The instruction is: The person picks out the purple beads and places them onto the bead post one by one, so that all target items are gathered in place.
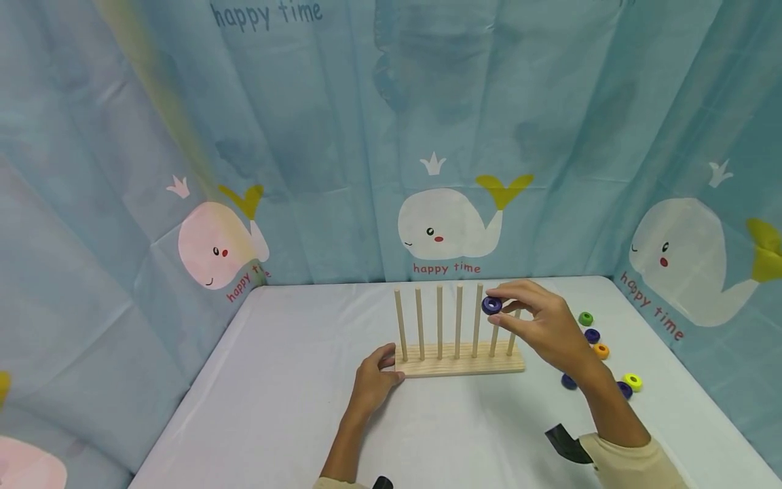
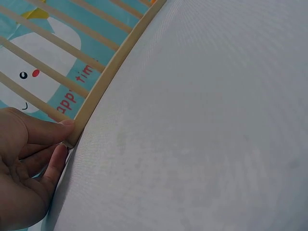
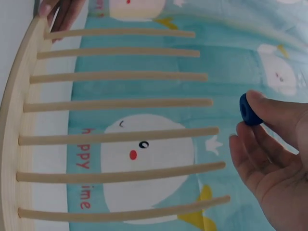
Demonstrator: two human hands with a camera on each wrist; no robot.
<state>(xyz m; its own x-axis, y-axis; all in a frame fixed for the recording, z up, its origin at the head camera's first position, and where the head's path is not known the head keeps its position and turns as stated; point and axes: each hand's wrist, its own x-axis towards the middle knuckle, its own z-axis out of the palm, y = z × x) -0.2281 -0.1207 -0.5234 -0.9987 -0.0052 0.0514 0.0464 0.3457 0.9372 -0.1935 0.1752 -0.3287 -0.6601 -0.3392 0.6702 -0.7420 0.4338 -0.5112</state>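
A pale wooden peg rack [image 1: 458, 367] stands on the table, with several upright dowels rising in a row from its flat base. My left hand [image 1: 371, 384] grips the left end of that base, thumb at the front corner; the left wrist view shows the thumb and fingertips pinching the corner [image 2: 79, 126]. Between the thumb and fingers of my right hand [image 1: 550, 329] is a dark blue ring [image 1: 485, 307] with a hole through it. It is raised near the tops of the right-hand dowels, and in the right wrist view the ring [image 3: 252, 114] is apart from the dowel tips.
To the right on the white table [image 1: 275, 407] lie loose rings: a green one [image 1: 582, 320], an orange one [image 1: 597, 352], a yellow one [image 1: 637, 385] and several dark blue ones [image 1: 569, 382]. A blue whale-print curtain [image 1: 342, 136] hangs behind and at both sides.
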